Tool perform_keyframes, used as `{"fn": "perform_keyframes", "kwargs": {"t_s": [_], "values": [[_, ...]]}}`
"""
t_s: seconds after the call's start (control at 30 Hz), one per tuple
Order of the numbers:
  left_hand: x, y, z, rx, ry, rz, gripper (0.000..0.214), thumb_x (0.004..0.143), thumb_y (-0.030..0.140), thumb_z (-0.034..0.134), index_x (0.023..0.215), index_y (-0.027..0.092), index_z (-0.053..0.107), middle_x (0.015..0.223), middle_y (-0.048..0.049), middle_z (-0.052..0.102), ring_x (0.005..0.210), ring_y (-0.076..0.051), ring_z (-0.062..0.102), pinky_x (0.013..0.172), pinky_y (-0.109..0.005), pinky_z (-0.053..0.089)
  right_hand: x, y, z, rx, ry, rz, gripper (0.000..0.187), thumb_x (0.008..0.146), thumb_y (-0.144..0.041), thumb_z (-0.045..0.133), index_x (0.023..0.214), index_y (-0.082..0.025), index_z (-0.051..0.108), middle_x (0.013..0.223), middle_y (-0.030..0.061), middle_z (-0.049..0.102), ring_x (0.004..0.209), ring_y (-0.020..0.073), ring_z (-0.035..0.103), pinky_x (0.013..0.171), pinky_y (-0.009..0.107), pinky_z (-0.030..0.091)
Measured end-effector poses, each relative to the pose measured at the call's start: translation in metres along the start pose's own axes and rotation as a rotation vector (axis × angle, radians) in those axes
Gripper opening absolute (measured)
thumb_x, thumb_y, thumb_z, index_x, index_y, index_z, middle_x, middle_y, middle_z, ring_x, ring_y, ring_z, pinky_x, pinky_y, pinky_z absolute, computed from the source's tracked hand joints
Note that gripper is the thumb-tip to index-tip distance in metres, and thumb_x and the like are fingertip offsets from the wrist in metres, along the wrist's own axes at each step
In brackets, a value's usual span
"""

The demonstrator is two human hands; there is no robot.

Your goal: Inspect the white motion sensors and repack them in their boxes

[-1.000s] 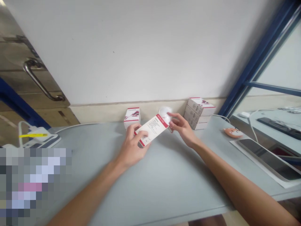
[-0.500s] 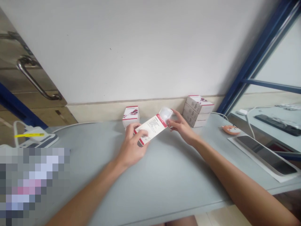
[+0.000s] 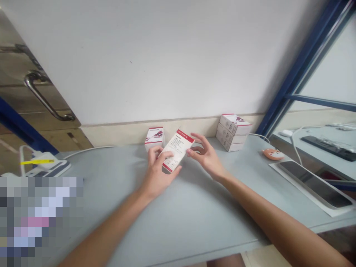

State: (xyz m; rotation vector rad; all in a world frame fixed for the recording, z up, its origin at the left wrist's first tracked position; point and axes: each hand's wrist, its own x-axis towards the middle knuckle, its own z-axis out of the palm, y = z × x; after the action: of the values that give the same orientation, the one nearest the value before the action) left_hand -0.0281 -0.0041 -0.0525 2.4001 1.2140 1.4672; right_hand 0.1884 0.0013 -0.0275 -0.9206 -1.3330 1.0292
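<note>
My left hand [image 3: 157, 171] grips a white and red detector box [image 3: 177, 149], tilted with its red end up and to the right, above the grey table [image 3: 178, 215]. My right hand [image 3: 204, 152] is just right of the box's upper end, fingers spread, touching or nearly touching it. No white object shows at the box's end now. Another white and red box [image 3: 154, 136] stands by the wall behind my left hand.
A stack of three similar boxes [image 3: 233, 131] sits at the back right by the wall. An orange mouse [image 3: 273, 153], a tablet on white paper [image 3: 314, 183] and cables lie to the right. A white device with a yellow label [image 3: 44, 163] sits at left.
The round white item my right hand held at the box's open end is gone from sight. The box has tipped more upright and my right hand's fingers have spread.
</note>
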Motion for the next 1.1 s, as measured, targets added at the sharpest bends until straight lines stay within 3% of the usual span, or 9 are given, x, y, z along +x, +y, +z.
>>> {"fn": "perform_keyframes", "kwargs": {"t_s": [0.07,0.17,0.33,0.57,0.7,0.8,0.9,1.0,1.1], "values": [[-0.003,0.0,0.001,-0.025,-0.061,-0.013,0.053,0.084,0.027,0.083,0.128,0.033,0.056,0.132,-0.0069,0.038,0.127,-0.025,0.055,0.104,-0.042,0.057,0.0,-0.001,0.0,0.017,0.042,-0.045,0.082,0.08,-0.051,0.086,0.151,-0.034,0.046,0.136,0.0091,0.058,0.1,0.0212,0.067,0.091,0.044,0.062],[-0.007,0.001,0.003,-0.106,-0.14,-0.02,0.074,0.085,0.029,0.084,0.147,0.039,0.044,0.142,-0.009,0.037,0.136,-0.029,0.051,0.11,-0.047,0.055,-0.001,-0.001,-0.001,-0.045,0.055,-0.124,0.082,0.086,-0.05,0.08,0.156,-0.036,0.038,0.138,0.0096,0.055,0.101,0.0215,0.065,0.094,0.046,0.061],[-0.008,0.001,0.009,-0.399,-0.115,-0.114,0.102,0.086,0.036,0.085,0.163,0.041,0.018,0.146,-0.0106,0.043,0.135,-0.029,0.056,0.113,-0.051,0.052,-0.007,0.0,0.0,-0.187,0.065,-0.265,0.079,0.088,-0.036,0.076,0.153,-0.037,0.031,0.148,0.0106,0.049,0.1,0.0208,0.062,0.095,0.047,0.059],[0.0,0.004,0.008,-0.39,-0.058,-0.175,0.068,0.098,0.038,0.071,0.157,0.04,0.039,0.151,-0.0102,0.048,0.131,-0.027,0.059,0.106,-0.044,0.056,-0.012,-0.01,0.001,-0.363,-0.12,-0.361,0.041,0.091,-0.024,0.069,0.128,-0.029,0.054,0.141,0.0089,0.057,0.111,0.0232,0.061,0.105,0.048,0.053],[0.004,0.005,0.002,-0.294,-0.108,-0.048,0.041,0.1,0.031,0.068,0.14,0.034,0.055,0.125,-0.0068,0.057,0.116,-0.022,0.062,0.1,-0.04,0.056,-0.012,-0.015,0.0,-0.254,-0.163,-0.297,0.025,0.096,-0.03,0.067,0.116,-0.027,0.052,0.15,0.0106,0.052,0.13,0.0251,0.06,0.113,0.051,0.049],[0.005,0.008,-0.001,-0.217,-0.157,0.033,0.032,0.101,0.026,0.065,0.132,0.031,0.057,0.111,-0.0037,0.056,0.102,-0.019,0.062,0.092,-0.035,0.056,-0.014,-0.017,0.003,-0.263,-0.098,-0.387,0.023,0.096,-0.035,0.071,0.101,-0.026,0.05,0.146,0.0117,0.056,0.133,0.0275,0.06,0.113,0.053,0.05],[0.005,0.01,0.0,-0.18,-0.131,0.071,0.034,0.101,0.023,0.066,0.132,0.03,0.056,0.109,-0.0032,0.057,0.099,-0.018,0.062,0.088,-0.033,0.056,-0.017,-0.018,0.011,-0.312,0.051,-0.577,0.028,0.095,-0.029,0.073,0.114,-0.027,0.053,0.148,0.0145,0.05,0.14,0.0292,0.054,0.109,0.052,0.055],[0.005,0.01,0.0,-0.167,-0.105,0.102,0.039,0.1,0.021,0.066,0.135,0.03,0.055,0.111,-0.0036,0.059,0.097,-0.017,0.063,0.088,-0.032,0.057,-0.019,-0.018,0.017,-0.341,0.163,-0.684,0.054,0.094,-0.024,0.072,0.14,-0.031,0.044,0.157,0.0161,0.04,0.145,0.0295,0.05,0.101,0.049,0.062],[0.004,0.009,0.0,-0.159,-0.105,0.093,0.041,0.099,0.02,0.067,0.137,0.031,0.055,0.114,-0.0038,0.061,0.097,-0.017,0.064,0.089,-0.033,0.057,-0.018,-0.017,0.017,-0.416,0.097,-0.72,0.05,0.097,-0.021,0.069,0.141,-0.031,0.049,0.144,0.0132,0.057,0.134,0.0276,0.059,0.105,0.05,0.059]]}}
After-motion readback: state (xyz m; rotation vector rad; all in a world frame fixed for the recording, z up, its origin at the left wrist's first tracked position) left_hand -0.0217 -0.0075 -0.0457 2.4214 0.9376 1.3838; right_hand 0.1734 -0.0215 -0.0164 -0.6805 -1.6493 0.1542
